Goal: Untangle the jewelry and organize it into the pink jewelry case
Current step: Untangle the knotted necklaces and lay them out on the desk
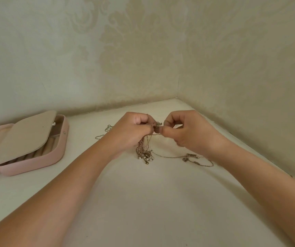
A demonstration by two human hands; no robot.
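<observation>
Both hands are pinching this tangle: left hand (134, 129) is bunching the limp, snaggy chains (143, 145), right hand (184, 131) is gripping the small silver piece (158, 124), probably the best handle.

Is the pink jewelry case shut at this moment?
No, the pink jewelry case lies open, with its beige inner flap partly lifted.

Hands: 2, left hand (134, 132) and right hand (187, 132).
Pink jewelry case (57, 154): 1.
Tangled bunch of chains (143, 148): 1; strands within not countable.
Chains lying flat: 2, left chain (104, 132) and right chain (191, 155).
</observation>
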